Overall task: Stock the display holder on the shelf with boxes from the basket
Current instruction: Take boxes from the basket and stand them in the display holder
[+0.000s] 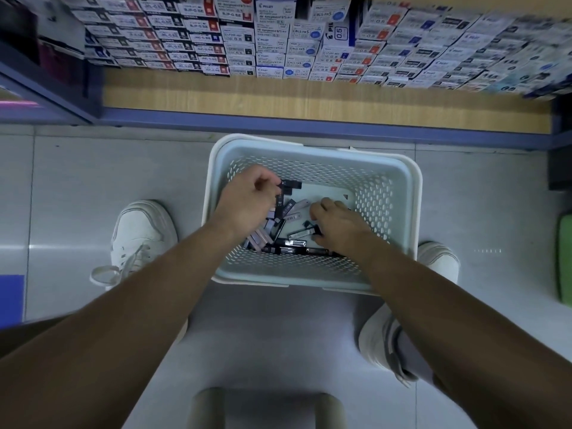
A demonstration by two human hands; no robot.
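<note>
Left hand (pixel 247 196) pinching black boxes (pixel 290 184), right hand (pixel 337 227) in basket (pixel 371 181)

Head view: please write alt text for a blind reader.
Two hands reach into a white basket on the floor: the left hand grips black boxes, the right hand touches loose boxes. A shelf of stacked boxes stands beyond.
</note>
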